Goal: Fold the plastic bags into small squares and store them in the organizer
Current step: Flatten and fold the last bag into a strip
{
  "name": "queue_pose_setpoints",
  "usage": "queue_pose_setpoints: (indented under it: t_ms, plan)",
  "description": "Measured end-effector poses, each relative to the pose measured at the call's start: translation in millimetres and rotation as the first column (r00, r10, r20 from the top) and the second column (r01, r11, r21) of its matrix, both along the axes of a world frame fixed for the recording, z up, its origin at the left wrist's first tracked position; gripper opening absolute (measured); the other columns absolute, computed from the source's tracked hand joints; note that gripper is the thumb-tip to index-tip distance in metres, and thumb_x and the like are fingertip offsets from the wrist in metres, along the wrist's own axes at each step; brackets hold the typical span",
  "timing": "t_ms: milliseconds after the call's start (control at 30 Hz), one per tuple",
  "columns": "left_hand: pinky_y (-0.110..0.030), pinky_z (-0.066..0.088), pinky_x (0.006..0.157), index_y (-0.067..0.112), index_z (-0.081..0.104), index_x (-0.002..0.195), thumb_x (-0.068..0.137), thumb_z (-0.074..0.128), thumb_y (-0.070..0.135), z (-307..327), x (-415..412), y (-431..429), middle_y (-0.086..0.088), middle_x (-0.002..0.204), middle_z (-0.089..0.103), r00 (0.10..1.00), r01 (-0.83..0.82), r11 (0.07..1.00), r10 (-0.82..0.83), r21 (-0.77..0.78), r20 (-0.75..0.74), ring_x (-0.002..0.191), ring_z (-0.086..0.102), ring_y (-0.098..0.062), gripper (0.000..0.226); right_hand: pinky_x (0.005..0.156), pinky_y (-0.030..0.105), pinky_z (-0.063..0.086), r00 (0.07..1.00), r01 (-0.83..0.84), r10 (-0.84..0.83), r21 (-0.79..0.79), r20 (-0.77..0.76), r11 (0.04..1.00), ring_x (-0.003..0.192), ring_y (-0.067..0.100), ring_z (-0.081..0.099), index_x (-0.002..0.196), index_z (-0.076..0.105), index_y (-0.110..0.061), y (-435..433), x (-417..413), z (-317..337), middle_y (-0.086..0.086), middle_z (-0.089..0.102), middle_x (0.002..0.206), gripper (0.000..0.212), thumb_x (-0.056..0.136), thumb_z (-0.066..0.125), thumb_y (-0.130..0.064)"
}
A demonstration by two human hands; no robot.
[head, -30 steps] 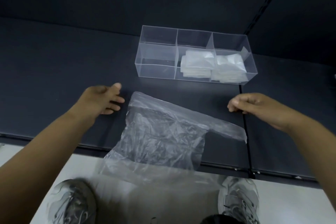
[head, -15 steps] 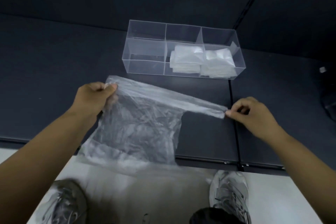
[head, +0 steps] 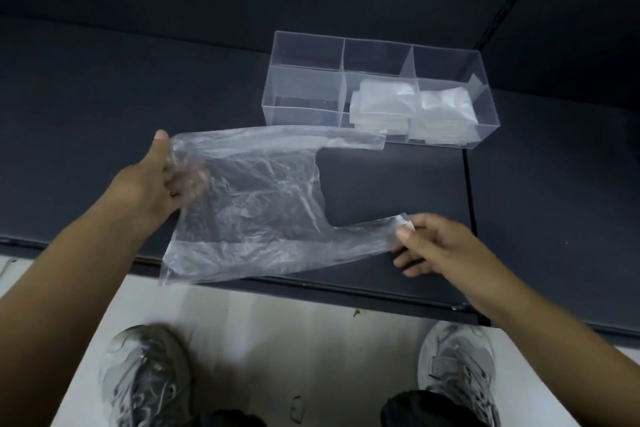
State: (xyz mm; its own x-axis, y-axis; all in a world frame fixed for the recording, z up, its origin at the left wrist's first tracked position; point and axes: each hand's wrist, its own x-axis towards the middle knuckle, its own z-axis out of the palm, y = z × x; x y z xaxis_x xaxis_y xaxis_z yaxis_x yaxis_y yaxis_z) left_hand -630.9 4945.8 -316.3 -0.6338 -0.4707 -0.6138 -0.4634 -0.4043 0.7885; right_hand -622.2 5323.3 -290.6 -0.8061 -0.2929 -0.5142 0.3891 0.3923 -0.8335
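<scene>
Plastic bag not yet folded, stretched between my hands
My left hand grips one end, my right hand pinches a handle; organizer already holds two stacks.

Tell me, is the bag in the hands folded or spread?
Spread. The bag is stretched out flat, unfolded, between the left hand and the right hand.

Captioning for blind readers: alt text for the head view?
A person's left hand and right hand hold a clear plastic bag over a dark table, the right pinching one handle. Beyond it, a clear organizer holds folded bags in two compartments.
</scene>
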Motion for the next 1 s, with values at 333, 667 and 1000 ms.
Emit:
queue_pose_setpoints:
  t_ms: [333,667,1000]
  plan:
    - [-0.029,0.059,0.065,0.007,0.071,0.097,0.071,0.066,0.043,7,101,4,-0.011,0.094,0.075,0.946,0.306,0.952,-0.306,0.017,0.109,0.083,0.073,-0.020,0.044,0.041,0.019,0.046,0.956,0.265,-0.263,-0.002,-0.130,0.964,0.045,0.008,0.057,0.076,0.066,-0.004,-14,-20,-23,0.002,0.065,0.056,0.017,0.092,0.062,-0.011]
    - [-0.019,0.054,0.053,0.004,0.071,0.086,0.076,0.070,0.007,2,123,47,-0.010,0.074,0.073,0.980,0.194,0.981,-0.195,0.012,0.039,0.058,0.066,-0.013,0.010,0.039,0.015,0.043,0.876,0.452,-0.443,0.004,-0.193,0.892,0.042,0.003,0.053,0.071,0.065,-0.011,15,-13,-29,-0.001,0.065,0.055,0.021,0.088,0.067,-0.022]
    - [-0.036,0.058,0.069,0.010,0.069,0.097,0.066,0.065,0.055,14,104,58,-0.008,0.088,0.075,0.956,0.292,0.951,-0.285,-0.103,0.073,0.078,0.071,-0.025,0.055,0.064,0.029,0.046,0.904,0.352,-0.202,0.388,-0.377,0.852,0.070,0.012,0.059,0.087,0.065,-0.022,41,-8,-24,-0.002,0.066,0.080,0.024,0.092,0.056,-0.043]
